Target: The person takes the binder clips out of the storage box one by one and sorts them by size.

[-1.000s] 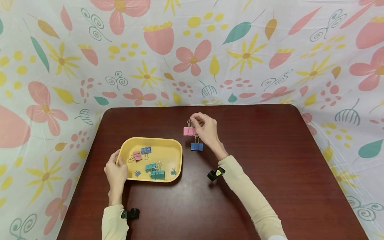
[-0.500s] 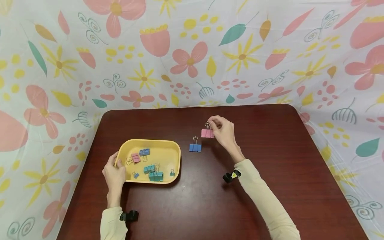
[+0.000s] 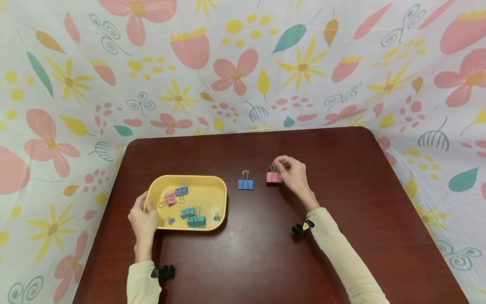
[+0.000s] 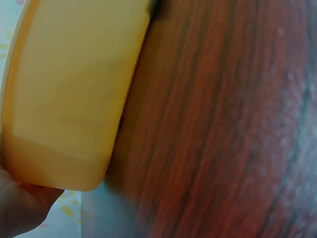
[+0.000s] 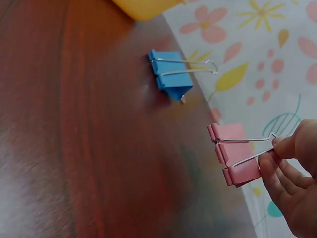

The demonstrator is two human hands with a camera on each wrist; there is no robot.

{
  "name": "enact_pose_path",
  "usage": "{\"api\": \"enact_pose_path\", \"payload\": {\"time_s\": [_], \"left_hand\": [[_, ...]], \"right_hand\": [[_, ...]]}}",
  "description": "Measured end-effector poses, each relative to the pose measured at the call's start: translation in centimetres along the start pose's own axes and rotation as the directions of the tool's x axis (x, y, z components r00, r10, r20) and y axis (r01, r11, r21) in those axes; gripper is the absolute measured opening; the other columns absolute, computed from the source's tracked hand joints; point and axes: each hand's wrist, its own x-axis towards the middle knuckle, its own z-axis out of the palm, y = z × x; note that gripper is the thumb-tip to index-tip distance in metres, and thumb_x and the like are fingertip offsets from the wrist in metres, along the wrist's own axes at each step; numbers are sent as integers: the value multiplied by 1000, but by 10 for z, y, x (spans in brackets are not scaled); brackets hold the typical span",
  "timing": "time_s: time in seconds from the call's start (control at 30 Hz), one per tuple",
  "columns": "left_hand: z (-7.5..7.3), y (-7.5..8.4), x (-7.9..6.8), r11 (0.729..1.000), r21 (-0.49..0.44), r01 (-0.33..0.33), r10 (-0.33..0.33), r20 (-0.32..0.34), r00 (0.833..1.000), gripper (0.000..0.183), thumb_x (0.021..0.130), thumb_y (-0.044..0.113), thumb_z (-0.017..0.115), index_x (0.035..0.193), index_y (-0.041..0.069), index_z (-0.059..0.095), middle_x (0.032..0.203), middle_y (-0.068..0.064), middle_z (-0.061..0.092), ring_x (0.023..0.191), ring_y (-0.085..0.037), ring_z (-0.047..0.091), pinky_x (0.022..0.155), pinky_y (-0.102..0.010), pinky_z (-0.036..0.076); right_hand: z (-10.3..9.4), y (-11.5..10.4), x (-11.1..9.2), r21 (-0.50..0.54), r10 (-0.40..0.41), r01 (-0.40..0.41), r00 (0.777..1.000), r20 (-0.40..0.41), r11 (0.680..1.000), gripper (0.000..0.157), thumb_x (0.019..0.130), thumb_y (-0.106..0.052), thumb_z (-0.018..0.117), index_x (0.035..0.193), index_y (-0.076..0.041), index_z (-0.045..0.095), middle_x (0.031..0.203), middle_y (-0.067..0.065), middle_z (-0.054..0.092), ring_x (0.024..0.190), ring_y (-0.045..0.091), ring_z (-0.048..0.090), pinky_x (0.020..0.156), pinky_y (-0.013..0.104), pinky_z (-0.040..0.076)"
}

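Observation:
A pink binder clip (image 3: 274,177) hangs by its wire handle from my right hand (image 3: 294,175), pinched between thumb and fingers. In the right wrist view the pink binder clip (image 5: 234,154) shows its wide body turned away from the fingertips. To its left on the table stands a blue binder clip (image 3: 245,184), apart from the hand. My left hand (image 3: 143,217) grips the left end of a yellow tray (image 3: 224,198), with the thumb over the rim. Inside lie a pink clip (image 3: 170,198), a blue clip (image 3: 181,191), teal clips (image 3: 196,221) and a small blue clip (image 3: 170,220).
A small teal clip (image 3: 217,216) lies near the tray's right end. The dark wooden table (image 3: 243,261) has rounded far corners. Behind it hangs a flower-patterned white cloth (image 3: 243,105), close to the table's far edge.
My right hand has carried the pink binder clip rightward past the blue one and then lowered it toward the table. The left hand keeps its grip on the tray.

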Motion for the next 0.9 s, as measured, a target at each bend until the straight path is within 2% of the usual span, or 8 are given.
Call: {"api": "enact_pose_path", "payload": {"time_s": [0.17,0.47,0.53,0.63,0.7,0.77,0.83,0.9], "left_hand": [[1,0,-1,1000,0,2,-2,2,1000,38,100,2,50,136,4,62,128,-28,66,111,-46,62,89,-56,50],[1,0,0,1000,-7,7,-7,8,1000,39,100,2,51,137,4,62,128,-27,67,111,-44,63,89,-54,50],[2,0,-1,1000,-6,6,-6,10,1000,39,100,2,51,137,5,62,129,-26,67,111,-43,63,89,-52,49],[3,2,1,1000,-2,2,-2,9,1000,39,100,3,52,137,6,63,128,-24,68,108,-41,64,82,-40,49],[3,4,2,1000,-2,2,-2,13,1000,39,100,3,51,137,7,63,129,-24,68,107,-40,64,82,-39,48],[2,5,3,1000,-7,5,-5,23,1000,39,100,4,51,138,7,62,130,-24,67,107,-40,64,82,-40,49],[1,4,2,1000,-9,16,-16,27,1000,40,101,5,50,139,7,61,131,-24,66,110,-41,62,87,-49,49],[-2,2,-1,999,-13,30,-29,27,999,40,101,4,49,139,7,61,132,-25,65,112,-42,61,90,-53,48]], "right_hand": [[1,14,-8,7,22,-22,999,29,1000,7,95,-14,71,94,-10,76,82,6,76,72,16,69,66,14,48],[3,24,-13,11,19,-20,998,63,1000,5,93,-12,72,94,-10,77,84,6,77,71,14,68,65,13,48],[1,23,-13,8,0,0,998,59,1000,6,93,-11,73,95,-8,77,84,8,77,71,17,69,65,19,52],[-1,20,-10,12,-33,33,998,49,999,10,92,-12,74,100,-6,77,88,11,76,74,22,71,69,33,57],[-2,16,-6,25,-48,47,998,39,999,14,91,-12,74,102,-4,76,90,13,76,76,25,72,71,42,59],[-2,10,-1,44,-47,46,999,23,998,15,91,-12,74,103,-4,76,91,14,75,77,26,72,72,47,58],[0,2,3,61,-47,46,999,17,997,15,91,-12,74,103,-4,76,91,14,75,78,27,71,74,48,58],[4,-8,6,84,-55,53,998,25,995,15,92,-13,74,103,-4,76,92,14,75,80,28,72,76,50,58]]}}
